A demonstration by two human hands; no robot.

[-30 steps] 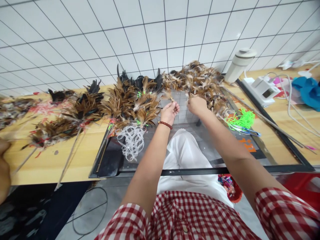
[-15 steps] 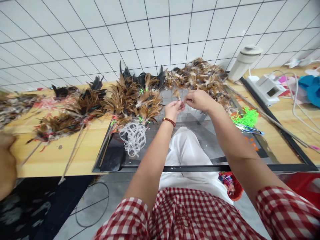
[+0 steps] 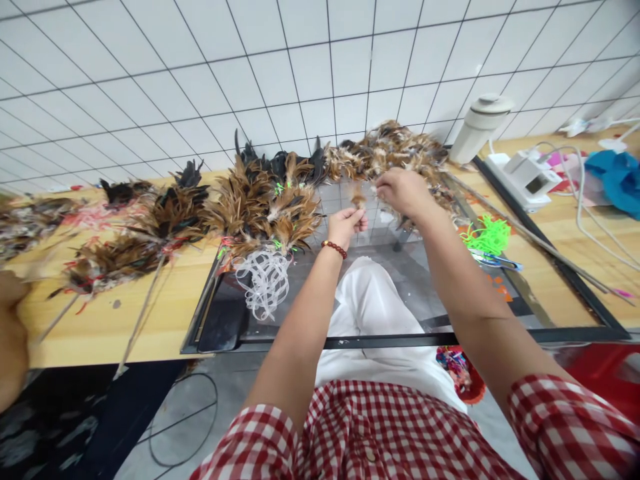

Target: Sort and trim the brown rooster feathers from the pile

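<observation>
My left hand (image 3: 346, 227), with a beaded bracelet at its wrist, is closed in a pinch on a small brown feather (image 3: 358, 199) that points upward. Up and to the right of it, my right hand (image 3: 403, 190) has its fingers bent together at the front edge of a heap of brown and cream feathers (image 3: 390, 150). What sits between those fingertips, if anything, is too small to make out. Both hands are above a dark-framed glass panel (image 3: 310, 293). Bunches of brown and black feathers (image 3: 250, 200) with green ties lie left of my left hand.
White looped strips (image 3: 263, 283) and a black phone-like slab (image 3: 220, 323) lie front left. Bright green ties (image 3: 487, 235), blue-handled scissors (image 3: 497, 261), a pale bottle (image 3: 480, 130) and a power strip (image 3: 523, 180) stand or lie right. Another person's hand (image 3: 11, 333) shows at far left.
My right hand has drawn away from my left hand, up and to the right toward the feather heap. My left hand still pinches the feather. The view has shifted slightly.
</observation>
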